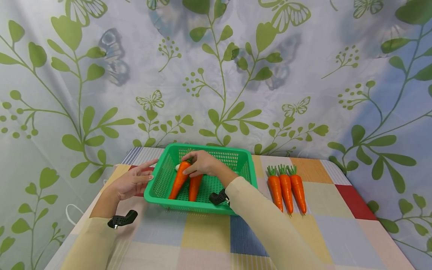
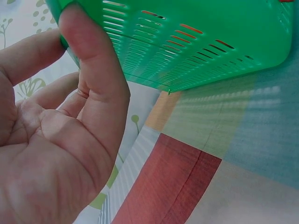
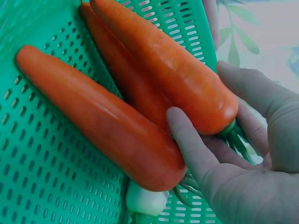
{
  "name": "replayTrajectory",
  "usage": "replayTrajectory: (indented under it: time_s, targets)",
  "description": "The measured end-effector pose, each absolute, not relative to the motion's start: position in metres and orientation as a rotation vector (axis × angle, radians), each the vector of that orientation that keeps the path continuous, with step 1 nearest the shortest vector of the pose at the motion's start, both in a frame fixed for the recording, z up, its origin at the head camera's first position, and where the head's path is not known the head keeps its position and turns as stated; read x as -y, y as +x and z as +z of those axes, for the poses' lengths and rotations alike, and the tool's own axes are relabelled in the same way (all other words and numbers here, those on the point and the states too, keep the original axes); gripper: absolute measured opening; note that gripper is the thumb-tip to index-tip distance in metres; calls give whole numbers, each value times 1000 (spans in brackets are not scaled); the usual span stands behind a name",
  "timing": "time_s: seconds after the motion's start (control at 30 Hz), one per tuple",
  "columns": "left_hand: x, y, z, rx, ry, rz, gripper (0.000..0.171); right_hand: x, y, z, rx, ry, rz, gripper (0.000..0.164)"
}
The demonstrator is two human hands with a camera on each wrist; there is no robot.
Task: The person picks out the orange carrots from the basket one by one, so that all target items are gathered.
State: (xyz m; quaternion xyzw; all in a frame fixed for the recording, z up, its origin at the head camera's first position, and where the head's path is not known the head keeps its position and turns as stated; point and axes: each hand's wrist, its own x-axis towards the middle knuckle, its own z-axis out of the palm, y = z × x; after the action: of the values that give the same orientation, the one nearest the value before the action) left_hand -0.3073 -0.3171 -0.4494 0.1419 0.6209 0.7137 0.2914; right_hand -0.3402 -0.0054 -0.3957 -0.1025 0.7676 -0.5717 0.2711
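Note:
A green plastic basket (image 1: 216, 212) stands on the table. In it lie an orange carrot (image 1: 179, 182) on the left and another carrot (image 1: 194, 188) beside it; the right wrist view shows a third carrot (image 3: 128, 70) partly underneath. My right hand (image 1: 202, 164) reaches into the basket and grips the leftmost carrot near its leafy end, its digits on both sides. Below the carrots' tops sits a white vegetable with a green top (image 3: 147, 200), partly covered. At the basket's left side, my left hand (image 1: 129, 182) touches the rim with its thumb, fingers loosely extended.
Three carrots with green tops (image 1: 285, 187) lie side by side on the table right of the basket. A patchwork cloth (image 1: 206, 236) covers the table. Behind it hangs a leaf-patterned curtain (image 1: 219, 75). A white cable (image 1: 71, 215) loops by the left edge.

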Motion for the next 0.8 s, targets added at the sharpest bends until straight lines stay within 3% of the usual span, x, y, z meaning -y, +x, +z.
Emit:
replayTrajectory:
  time_s: [0.2, 0.8]
  targets:
    - [317, -309, -451, -1652, 395, 1903, 76, 11, -341, -397, -2143, -223, -1555, 50]
    - [317, -309, -449, -1641, 403, 1893, 74, 19, -347, -396, -2193, -197, -1500, 44]
